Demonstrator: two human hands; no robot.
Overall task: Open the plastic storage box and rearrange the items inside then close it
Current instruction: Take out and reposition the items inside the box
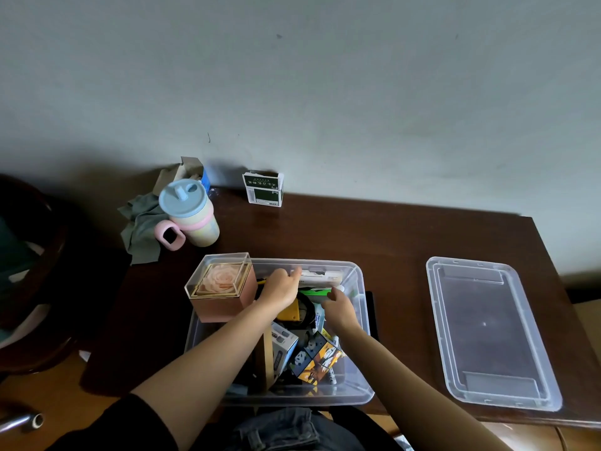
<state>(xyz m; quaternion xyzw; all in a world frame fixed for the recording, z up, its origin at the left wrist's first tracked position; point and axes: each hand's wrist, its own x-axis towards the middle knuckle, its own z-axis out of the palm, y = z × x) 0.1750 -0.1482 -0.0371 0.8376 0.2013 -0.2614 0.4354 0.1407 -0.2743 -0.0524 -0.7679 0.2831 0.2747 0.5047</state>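
Observation:
The clear plastic storage box (359, 323) stands open at the table's near edge, full of mixed items. Its clear lid (487, 330) lies flat on the table to the right. My left hand (281, 288) reaches into the far end of the box and pinches a long white packet (322, 276) against the back wall. My right hand (338, 307) is beside it, fingers curled on a green item (313, 292). A pink rose gift box (219, 288) with a clear top sits on the box's far left corner. A panda cube (317, 356) lies lower in the box.
A pastel cup with a blue lid (190, 213) and a grey cloth (141, 229) stand at the back left. A green and white carton (263, 188) is against the wall. A dark chair (29, 271) is at the left, a metal tube (22, 421) below it.

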